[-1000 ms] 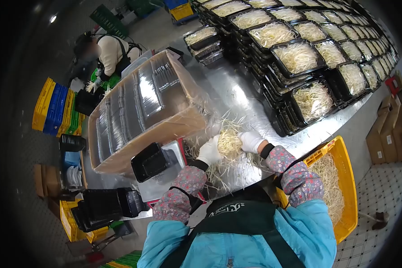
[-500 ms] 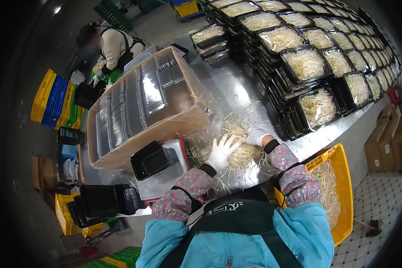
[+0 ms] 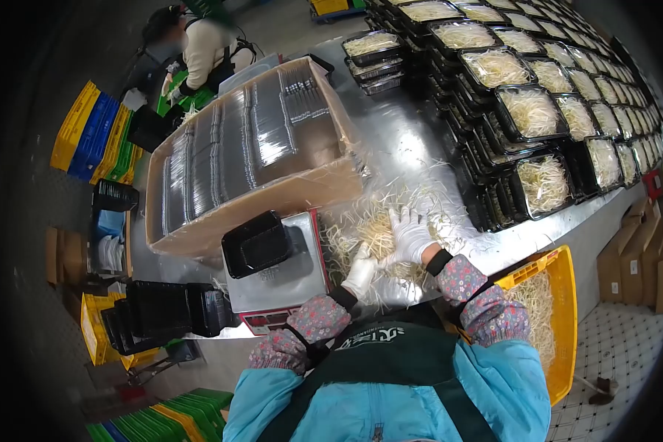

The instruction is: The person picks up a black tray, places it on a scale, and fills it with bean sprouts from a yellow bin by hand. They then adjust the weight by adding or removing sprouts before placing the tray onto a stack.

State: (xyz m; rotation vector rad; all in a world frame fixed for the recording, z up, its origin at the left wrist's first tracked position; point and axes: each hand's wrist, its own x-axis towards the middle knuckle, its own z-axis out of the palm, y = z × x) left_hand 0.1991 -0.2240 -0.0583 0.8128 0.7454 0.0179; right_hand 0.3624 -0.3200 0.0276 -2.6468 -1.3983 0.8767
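Note:
A loose heap of bean sprouts (image 3: pixel 376 234) lies on the metal table, with a denser clump bunched between my two white-gloved hands. My left hand (image 3: pixel 361 272) presses at the near left side of that clump, its fingers close together and partly buried. Cupped over the right side is my right hand (image 3: pixel 411 237), its fingers bent around the sprouts. Left of the heap, an empty black tray (image 3: pixel 256 247) rests on the plate of a weighing scale (image 3: pixel 302 276) with a red edge.
Behind the scale stands a cardboard box (image 3: pixel 302 197) of clear plastic lids. Filled sprout trays (image 3: pixel 544 184) are stacked to the right. A yellow crate (image 3: pixel 565 324) of sprouts sits at the near right, empty black trays (image 3: pixel 166 309) at left. A co-worker (image 3: pixel 202 51) works beyond the box.
My left hand has moved down from on top of the heap to its near side, its fingers closing. My right hand has come over the clump. The view has shifted slightly.

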